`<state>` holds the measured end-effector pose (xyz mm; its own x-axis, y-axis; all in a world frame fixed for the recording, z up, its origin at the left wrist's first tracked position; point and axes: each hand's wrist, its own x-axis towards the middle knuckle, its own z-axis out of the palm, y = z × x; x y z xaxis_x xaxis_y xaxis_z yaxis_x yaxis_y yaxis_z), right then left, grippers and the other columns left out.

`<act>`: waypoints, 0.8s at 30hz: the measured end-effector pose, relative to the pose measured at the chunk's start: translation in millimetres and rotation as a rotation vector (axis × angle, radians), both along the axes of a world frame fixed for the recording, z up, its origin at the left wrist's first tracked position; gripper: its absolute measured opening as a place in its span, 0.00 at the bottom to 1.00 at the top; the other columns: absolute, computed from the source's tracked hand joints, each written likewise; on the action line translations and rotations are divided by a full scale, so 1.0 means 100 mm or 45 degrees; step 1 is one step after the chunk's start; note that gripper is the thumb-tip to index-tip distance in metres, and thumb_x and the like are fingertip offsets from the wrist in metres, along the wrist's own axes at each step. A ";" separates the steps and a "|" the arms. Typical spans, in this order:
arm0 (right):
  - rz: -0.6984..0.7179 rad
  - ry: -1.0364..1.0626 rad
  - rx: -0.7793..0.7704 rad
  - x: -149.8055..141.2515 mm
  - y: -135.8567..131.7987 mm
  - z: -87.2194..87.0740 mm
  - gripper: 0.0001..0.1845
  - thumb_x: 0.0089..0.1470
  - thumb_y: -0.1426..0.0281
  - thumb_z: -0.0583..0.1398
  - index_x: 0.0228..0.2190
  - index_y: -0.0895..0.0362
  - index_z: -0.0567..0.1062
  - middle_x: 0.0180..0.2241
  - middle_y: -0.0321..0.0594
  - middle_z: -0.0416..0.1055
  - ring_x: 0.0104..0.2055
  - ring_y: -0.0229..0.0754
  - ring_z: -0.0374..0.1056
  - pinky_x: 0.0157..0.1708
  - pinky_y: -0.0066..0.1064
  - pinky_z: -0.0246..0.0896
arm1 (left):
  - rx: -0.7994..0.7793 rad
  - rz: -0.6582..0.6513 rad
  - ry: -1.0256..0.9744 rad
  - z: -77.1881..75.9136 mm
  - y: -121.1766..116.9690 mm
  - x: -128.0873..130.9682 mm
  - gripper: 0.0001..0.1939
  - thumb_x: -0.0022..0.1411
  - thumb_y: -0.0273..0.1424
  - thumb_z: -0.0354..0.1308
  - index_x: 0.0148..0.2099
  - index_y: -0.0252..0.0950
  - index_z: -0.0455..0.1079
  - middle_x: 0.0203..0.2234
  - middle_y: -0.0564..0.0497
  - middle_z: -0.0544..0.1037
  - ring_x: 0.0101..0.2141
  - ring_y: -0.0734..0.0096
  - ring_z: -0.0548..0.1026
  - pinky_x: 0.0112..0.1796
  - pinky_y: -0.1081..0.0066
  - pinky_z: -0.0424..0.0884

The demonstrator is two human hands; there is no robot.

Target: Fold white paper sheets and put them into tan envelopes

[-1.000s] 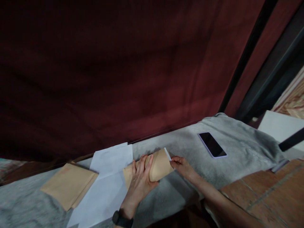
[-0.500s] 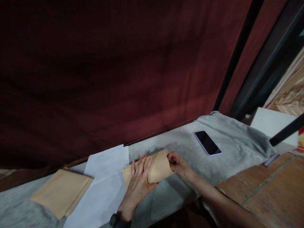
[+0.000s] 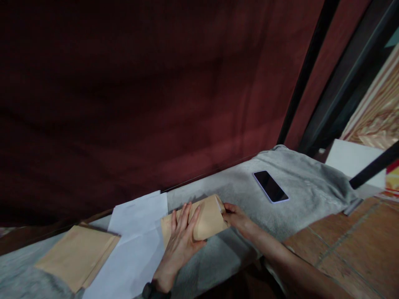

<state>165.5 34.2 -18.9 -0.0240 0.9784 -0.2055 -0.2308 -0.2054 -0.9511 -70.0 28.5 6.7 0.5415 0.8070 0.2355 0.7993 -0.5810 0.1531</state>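
Observation:
A tan paper envelope lies on a grey cloth-covered surface, its body bulging. My left hand rests flat on it, fingers stretched out and pressing it down. My right hand is at the envelope's right end, its fingers pinched on the open edge, where a sliver of white paper shows. A black watch sits on my left wrist.
White sheets of paper lie left of the envelope, and a stack of tan envelopes lies further left. A dark phone lies face up to the right. A dark red curtain hangs behind. Orange floor tiles show at right.
My right hand has stayed at the envelope's open end, closing on it; most of the white paper corner seen one second ago is now out of sight. The view has shifted slightly.

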 end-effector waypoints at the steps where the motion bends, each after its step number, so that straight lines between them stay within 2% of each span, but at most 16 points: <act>1: 0.001 0.034 -0.017 0.00 0.00 0.01 0.10 0.39 0.64 0.66 0.27 0.54 0.76 0.24 0.34 0.75 0.28 0.42 0.71 0.31 0.32 0.66 | -0.008 -0.001 -0.012 0.01 0.00 0.00 0.55 0.56 0.32 0.65 0.75 0.48 0.34 0.73 0.43 0.44 0.71 0.44 0.45 0.66 0.39 0.40; 3: -0.011 0.109 -0.049 0.01 -0.01 0.02 0.12 0.40 0.64 0.66 0.30 0.54 0.77 0.25 0.35 0.77 0.30 0.43 0.73 0.31 0.33 0.67 | -0.004 0.011 -0.066 0.04 -0.01 0.02 0.52 0.58 0.34 0.65 0.75 0.49 0.37 0.73 0.44 0.44 0.71 0.44 0.44 0.66 0.38 0.40; 5: -0.046 0.173 -0.067 0.03 0.00 0.04 0.13 0.40 0.63 0.66 0.31 0.53 0.77 0.28 0.36 0.78 0.32 0.45 0.74 0.32 0.33 0.68 | 0.043 0.085 -0.214 0.06 -0.03 0.07 0.43 0.63 0.37 0.61 0.74 0.48 0.44 0.72 0.44 0.48 0.70 0.46 0.47 0.66 0.40 0.42; 7: -0.083 0.238 -0.076 0.04 0.02 0.06 0.14 0.40 0.63 0.66 0.32 0.53 0.76 0.30 0.37 0.79 0.35 0.47 0.75 0.33 0.34 0.69 | 0.087 0.260 -0.503 0.04 -0.05 0.17 0.32 0.68 0.39 0.55 0.70 0.45 0.53 0.68 0.42 0.57 0.68 0.49 0.54 0.66 0.44 0.49; 9: -0.118 0.295 -0.080 0.05 0.02 0.08 0.15 0.41 0.63 0.66 0.34 0.52 0.76 0.32 0.38 0.80 0.37 0.47 0.76 0.34 0.34 0.69 | 0.041 0.505 -0.913 -0.01 -0.09 0.29 0.25 0.69 0.42 0.53 0.64 0.41 0.61 0.61 0.40 0.66 0.63 0.52 0.63 0.62 0.49 0.61; 11: -0.141 0.338 -0.080 0.04 0.02 0.09 0.17 0.41 0.63 0.65 0.36 0.51 0.75 0.35 0.38 0.80 0.38 0.48 0.76 0.34 0.34 0.70 | -0.183 0.713 -1.355 -0.10 -0.13 0.43 0.23 0.65 0.46 0.57 0.57 0.39 0.65 0.52 0.41 0.72 0.55 0.53 0.71 0.54 0.53 0.71; 12: -0.146 0.355 -0.079 0.02 0.00 0.08 0.18 0.40 0.64 0.65 0.37 0.51 0.75 0.37 0.38 0.80 0.39 0.47 0.76 0.34 0.34 0.70 | -0.377 0.762 -1.573 -0.14 -0.16 0.50 0.24 0.63 0.48 0.60 0.54 0.39 0.65 0.48 0.43 0.74 0.51 0.54 0.74 0.51 0.55 0.73; 15: -0.149 0.376 -0.071 -0.04 -0.06 0.04 0.21 0.38 0.67 0.65 0.40 0.51 0.76 0.40 0.39 0.80 0.39 0.47 0.75 0.36 0.33 0.69 | -1.181 0.703 -2.073 -0.22 -0.23 0.69 0.25 0.53 0.45 0.71 0.46 0.37 0.68 0.38 0.45 0.79 0.41 0.57 0.80 0.44 0.58 0.77; 17: -0.156 0.362 -0.064 -0.09 -0.11 -0.01 0.22 0.38 0.67 0.66 0.40 0.52 0.76 0.39 0.39 0.80 0.39 0.47 0.75 0.37 0.33 0.69 | -1.477 0.649 -2.238 -0.24 -0.26 0.78 0.24 0.48 0.40 0.75 0.41 0.36 0.69 0.34 0.47 0.80 0.37 0.60 0.81 0.42 0.61 0.77; 18: -0.157 0.350 -0.062 -0.11 -0.13 -0.04 0.22 0.38 0.67 0.67 0.40 0.52 0.76 0.39 0.39 0.80 0.39 0.47 0.75 0.37 0.33 0.69 | -1.526 0.652 -2.286 -0.24 -0.27 0.81 0.23 0.46 0.38 0.77 0.39 0.36 0.70 0.33 0.47 0.80 0.35 0.62 0.81 0.41 0.63 0.77; 21: -0.139 0.331 -0.066 -0.13 -0.18 -0.07 0.22 0.37 0.66 0.68 0.39 0.52 0.76 0.36 0.37 0.80 0.39 0.47 0.74 0.38 0.34 0.68 | -1.496 0.697 -2.322 -0.24 -0.29 0.85 0.23 0.44 0.33 0.77 0.40 0.36 0.71 0.35 0.48 0.82 0.34 0.65 0.81 0.37 0.68 0.75; 24: -0.092 0.345 -0.078 -0.10 -0.19 -0.02 0.22 0.37 0.64 0.70 0.39 0.52 0.77 0.36 0.37 0.79 0.40 0.48 0.74 0.41 0.36 0.69 | -1.402 0.707 -2.284 -0.25 -0.28 0.84 0.24 0.45 0.33 0.75 0.44 0.36 0.72 0.36 0.48 0.82 0.33 0.65 0.81 0.35 0.69 0.75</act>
<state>155.1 15.2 -20.6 -0.0166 0.9655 -0.2597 -0.4910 -0.2342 -0.8391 13.5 0.3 -18.2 0.0608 0.8886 -0.4547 -0.5271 0.4154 0.7413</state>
